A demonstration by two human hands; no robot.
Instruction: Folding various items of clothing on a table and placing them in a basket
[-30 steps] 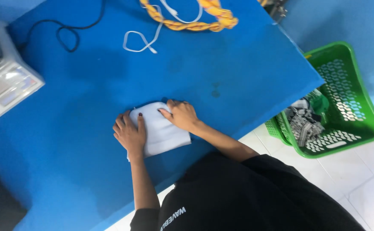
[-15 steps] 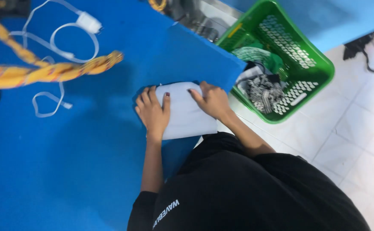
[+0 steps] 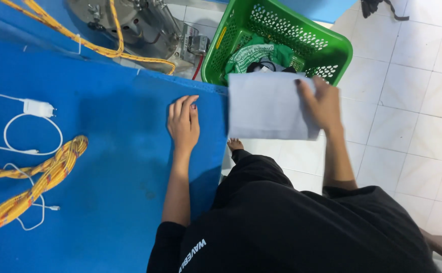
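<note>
Folded white cloth [image 3: 269, 106] is now lifted off the blue tabletop [image 3: 104, 151], right hand [image 3: 322, 103] grasping its edge, holding it out over the floor just beside the green basket [image 3: 327, 48]. Left hand [image 3: 183, 124] is resting flat, released, on the tabletop, likely bracing the lean.

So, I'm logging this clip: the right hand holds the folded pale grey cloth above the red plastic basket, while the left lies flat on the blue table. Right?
Not quite: the head view shows a green plastic basket, not red. The rest holds.

Head camera – looking steeply down, close over blue table [image 3: 104, 151].
</note>
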